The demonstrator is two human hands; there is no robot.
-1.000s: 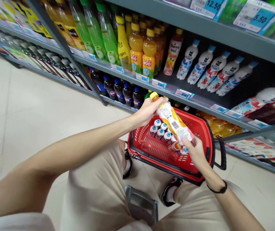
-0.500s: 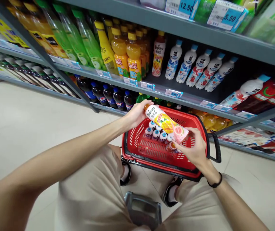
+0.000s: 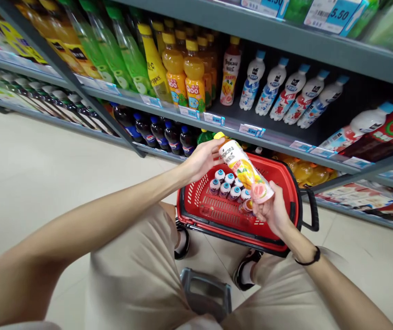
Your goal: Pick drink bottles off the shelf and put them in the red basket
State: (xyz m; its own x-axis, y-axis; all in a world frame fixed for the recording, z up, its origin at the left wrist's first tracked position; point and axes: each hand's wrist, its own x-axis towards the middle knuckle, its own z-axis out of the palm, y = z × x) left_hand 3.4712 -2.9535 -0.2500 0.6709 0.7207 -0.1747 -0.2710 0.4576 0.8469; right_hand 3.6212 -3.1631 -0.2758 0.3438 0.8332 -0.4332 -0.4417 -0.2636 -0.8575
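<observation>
A Tropicana juice bottle (image 3: 244,170) with a yellow cap and fruit label lies slanted between my two hands, over the red shopping basket (image 3: 213,224). My left hand (image 3: 203,159) is closed at the bottle's neck, thumb and fingers against its upper end just below the cap. Around the bottle's base my right hand (image 3: 274,211) is closed, thumb on the side and fingers curled underneath. Below, in the basket, several small blue-capped bottles (image 3: 224,189) stand upright in rows, and an orange-coloured bottle (image 3: 246,206) is partly hidden beside my right hand.
Behind the basket, shelving (image 3: 168,110) holds several drinks, with another Tropicana bottle (image 3: 230,73) beside white blue-capped bottles (image 3: 251,81). The basket's black handle (image 3: 311,211) sticks out to the right. A grey stool-like object (image 3: 206,288) is between my legs on the tiled floor.
My left hand has slid off the cap to just below it, so the yellow cap now shows. The bottle has turned slightly steeper, and my right hand's fingers have shifted under its base.
</observation>
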